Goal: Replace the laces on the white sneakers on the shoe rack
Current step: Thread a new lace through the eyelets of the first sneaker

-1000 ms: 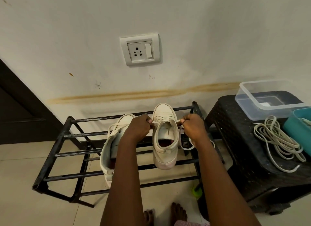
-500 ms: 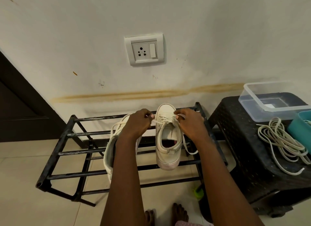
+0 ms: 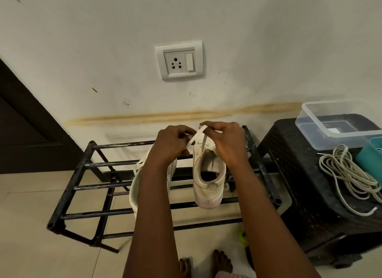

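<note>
Two white sneakers stand heel-towards-me on the black metal shoe rack [image 3: 82, 166]. The right sneaker [image 3: 208, 178] is in full view; the left sneaker [image 3: 136, 186] is mostly hidden behind my left forearm. Above the right sneaker's toe, my left hand [image 3: 171, 145] and my right hand [image 3: 225, 141] each pinch an end of its white lace [image 3: 197, 137]. The two lace ends cross between my hands. A pile of loose white laces [image 3: 347, 174] lies on the black stool at the right.
The black plastic stool [image 3: 299, 195] stands right of the rack, carrying a clear plastic tub [image 3: 339, 124] and a teal container [image 3: 372, 155]. A wall socket [image 3: 179, 61] is on the wall above. A dark door [image 3: 26, 128] is at the left. My bare feet [image 3: 204, 263] are on the tiled floor.
My hands were apart at the sneaker's sides pulling the lace ends outward; they have risen and come together over the toe, and the lace ends now cross between them.
</note>
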`<state>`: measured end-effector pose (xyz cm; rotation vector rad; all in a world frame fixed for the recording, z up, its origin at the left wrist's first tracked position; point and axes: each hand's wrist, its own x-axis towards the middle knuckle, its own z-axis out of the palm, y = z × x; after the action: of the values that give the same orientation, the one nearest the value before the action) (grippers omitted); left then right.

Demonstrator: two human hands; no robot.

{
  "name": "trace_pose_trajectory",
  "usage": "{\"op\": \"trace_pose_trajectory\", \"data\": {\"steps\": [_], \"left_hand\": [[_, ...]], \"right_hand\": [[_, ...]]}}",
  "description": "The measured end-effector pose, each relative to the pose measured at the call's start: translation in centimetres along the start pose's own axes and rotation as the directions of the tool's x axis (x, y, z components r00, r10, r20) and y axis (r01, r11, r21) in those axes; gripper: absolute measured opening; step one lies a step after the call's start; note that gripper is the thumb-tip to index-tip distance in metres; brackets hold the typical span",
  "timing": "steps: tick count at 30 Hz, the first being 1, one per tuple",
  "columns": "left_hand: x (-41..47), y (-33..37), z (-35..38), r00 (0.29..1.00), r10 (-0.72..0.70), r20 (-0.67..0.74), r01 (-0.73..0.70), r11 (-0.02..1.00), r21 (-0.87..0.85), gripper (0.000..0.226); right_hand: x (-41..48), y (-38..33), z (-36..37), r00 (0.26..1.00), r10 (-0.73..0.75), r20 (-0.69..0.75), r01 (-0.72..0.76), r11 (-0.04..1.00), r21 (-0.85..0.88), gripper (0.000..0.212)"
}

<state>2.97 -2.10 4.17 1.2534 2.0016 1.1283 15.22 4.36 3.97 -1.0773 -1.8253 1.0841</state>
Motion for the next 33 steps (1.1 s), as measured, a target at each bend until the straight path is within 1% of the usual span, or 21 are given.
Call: {"op": "trace_pose_trajectory", "data": {"steps": [3,5,7,9,12,16,20,23,27,29,30,33], "left_hand": [[-0.2,0.4,1.3,0.997,0.030,0.071,-0.019,0.990,-0.141,0.019],[-0.1,0.7,2.2,0.995,0.088,0.055,-0.075,0.975,-0.211,0.018],[0.1,0.6,2.8,0.993,0.112,0.023,-0.101,0.955,-0.277,0.020],[0.3,0.1,2.9,0.995,0.103,0.000,-0.098,0.949,-0.301,0.019],[0.5,-0.6,2.5,0.997,0.075,-0.021,-0.078,0.953,-0.294,0.015],[0.9,-1.8,2.0,0.996,-0.014,-0.092,-0.012,0.960,-0.281,0.020],[1.2,-3.1,1.5,0.986,-0.109,-0.128,0.089,0.985,-0.147,0.014],[1.4,-3.9,1.2,0.972,-0.176,-0.155,0.165,0.983,-0.078,0.015],[1.7,-4.2,1.3,0.961,-0.241,-0.138,0.243,0.970,0.001,0.020],[1.4,-3.8,1.5,0.966,-0.230,-0.120,0.235,0.972,0.029,0.024],[1.3,-3.4,1.5,0.974,-0.197,-0.110,0.200,0.980,0.019,0.026],[1.0,-1.5,1.8,0.995,-0.043,-0.090,0.032,0.992,-0.122,0.029]], "right_hand": [[0.1,-0.7,-0.8,0.997,0.037,-0.066,-0.024,0.983,0.183,0.016],[0.0,-0.9,-1.1,0.995,0.063,-0.079,-0.035,0.951,0.308,0.015],[0.1,-0.6,-1.5,0.991,0.099,-0.095,-0.048,0.899,0.435,0.017],[0.2,-0.4,-2.0,0.980,0.151,-0.130,-0.059,0.843,0.534,0.018],[0.4,0.1,-2.9,0.958,0.225,-0.180,-0.066,0.778,0.625,0.016],[0.6,0.7,-4.2,0.922,0.308,-0.236,-0.064,0.721,0.690,0.015],[0.6,1.1,-5.5,0.880,0.388,-0.274,-0.069,0.675,0.735,0.008],[0.6,1.5,-6.5,0.845,0.436,-0.311,-0.050,0.643,0.765,0.007],[0.5,1.7,-7.0,0.837,0.446,-0.316,-0.018,0.599,0.801,0.006],[0.6,1.8,-6.9,0.854,0.420,-0.307,-0.023,0.620,0.784,0.008],[0.7,1.8,-6.7,0.865,0.406,-0.296,-0.032,0.633,0.773,0.009],[0.8,1.4,-5.4,0.901,0.369,-0.227,-0.084,0.663,0.744,0.014]]}}
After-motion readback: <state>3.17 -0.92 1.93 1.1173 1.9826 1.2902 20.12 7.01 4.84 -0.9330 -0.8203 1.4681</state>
